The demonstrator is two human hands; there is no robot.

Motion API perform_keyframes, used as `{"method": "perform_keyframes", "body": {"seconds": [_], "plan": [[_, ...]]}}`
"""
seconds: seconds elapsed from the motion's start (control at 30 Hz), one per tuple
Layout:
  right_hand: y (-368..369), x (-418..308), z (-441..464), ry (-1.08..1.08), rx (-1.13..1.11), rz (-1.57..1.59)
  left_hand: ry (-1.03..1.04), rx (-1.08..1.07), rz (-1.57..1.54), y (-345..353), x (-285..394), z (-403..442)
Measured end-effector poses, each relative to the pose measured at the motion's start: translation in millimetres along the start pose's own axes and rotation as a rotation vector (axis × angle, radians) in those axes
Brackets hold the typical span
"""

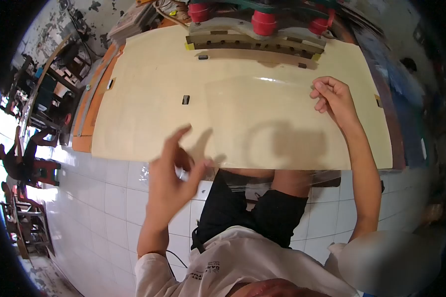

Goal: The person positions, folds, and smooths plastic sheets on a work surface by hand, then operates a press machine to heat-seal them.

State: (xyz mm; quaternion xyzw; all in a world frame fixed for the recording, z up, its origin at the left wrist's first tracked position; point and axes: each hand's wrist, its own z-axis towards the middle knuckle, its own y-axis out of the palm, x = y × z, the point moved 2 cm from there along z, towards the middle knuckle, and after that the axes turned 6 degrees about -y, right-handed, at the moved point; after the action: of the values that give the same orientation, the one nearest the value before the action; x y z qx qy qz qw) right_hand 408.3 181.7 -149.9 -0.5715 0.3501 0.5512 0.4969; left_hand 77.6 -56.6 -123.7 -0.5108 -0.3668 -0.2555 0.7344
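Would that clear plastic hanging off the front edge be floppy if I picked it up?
Probably floppy: the clear plastic droops, wrinkled, below the cream tabletop. Likely light, since it's filmy enough for black shorts to show through. Maybe slippery, because it shines.

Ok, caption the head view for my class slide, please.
Bare left hand and right hand poised at a pale yellow rectangular sheet.

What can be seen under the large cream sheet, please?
Beyond the left edge of the cream sheet, an orange wooden surface shows; clear plastic shows past the near edge. The sheet hides whatever lies beneath its middle.
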Motion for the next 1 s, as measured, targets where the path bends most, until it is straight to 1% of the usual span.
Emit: {"method": "perform_keyframes", "body": {"seconds": [0.03, 0.07, 0.13, 0.17, 0.23, 0.27, 0.33, 0.37, 0.43, 0.47, 0.53, 0.57, 0.63, 0.67, 0.73, 0.87, 0.93, 0.97, 1.0], "plan": [[1, 1, -1, -0.010, 0.006, 0.027, 0.101, 0.070, 0.035, -1, -2, 19], [1, 1, -2, -0.022, 0.010, 0.054, 0.112, 0.067, 0.039, 0, -6, 40], [0, 3, -2, -0.043, 0.019, 0.075, 0.326, 0.104, 0.182, 4, -8, 80], [-1, 4, -2, -0.059, 0.019, 0.091, 0.331, 0.107, 0.182, 7, -8, 97], [-3, 8, 1, -0.075, 0.014, 0.101, 0.246, -0.067, 0.217, 16, -11, 127], [-3, 9, 1, -0.082, 0.010, 0.114, 0.248, -0.066, 0.217, 20, -14, 140], [-3, 6, 0, -0.098, 0.007, 0.118, 0.334, -0.170, 0.236, 31, -19, 159], [-3, 5, 0, -0.115, 0.003, 0.122, 0.333, -0.172, 0.237, 35, -22, 169], [-5, 9, 1, -0.114, 0.005, 0.132, 0.225, -0.360, -0.054, 43, -30, 179], [-5, 10, 2, -0.127, 0.006, 0.140, 0.217, -0.363, -0.056, 43, -29, 182], [-5, 10, 2, -0.112, 0.010, 0.139, -0.019, -0.548, -0.157, 43, -29, 186], [-5, 9, 2, -0.098, 0.016, 0.140, -0.022, -0.547, -0.162, 41, -28, 185], [-4, 9, 2, -0.094, 0.014, 0.129, -0.129, -0.498, -0.317, 34, -31, 184], [-4, 9, 2, -0.092, 0.014, 0.123, -0.130, -0.499, -0.319, 31, -36, 186], [-2, 5, 1, -0.074, 0.016, 0.114, -0.087, -0.388, -0.320, 23, -43, 193], [-1, 5, 2, -0.075, 0.004, 0.109, -0.071, -0.346, -0.385, 18, -47, 191], [-3, 8, 2, -0.080, 0.017, 0.123, -0.194, -0.343, -0.508, 19, -52, 193], [-4, 10, 3, -0.086, 0.032, 0.138, -0.193, -0.342, -0.509, 19, -52, 193], [-4, 10, 2, -0.087, 0.032, 0.138, -0.246, -0.350, -0.560, 19, -51, 192]]}}
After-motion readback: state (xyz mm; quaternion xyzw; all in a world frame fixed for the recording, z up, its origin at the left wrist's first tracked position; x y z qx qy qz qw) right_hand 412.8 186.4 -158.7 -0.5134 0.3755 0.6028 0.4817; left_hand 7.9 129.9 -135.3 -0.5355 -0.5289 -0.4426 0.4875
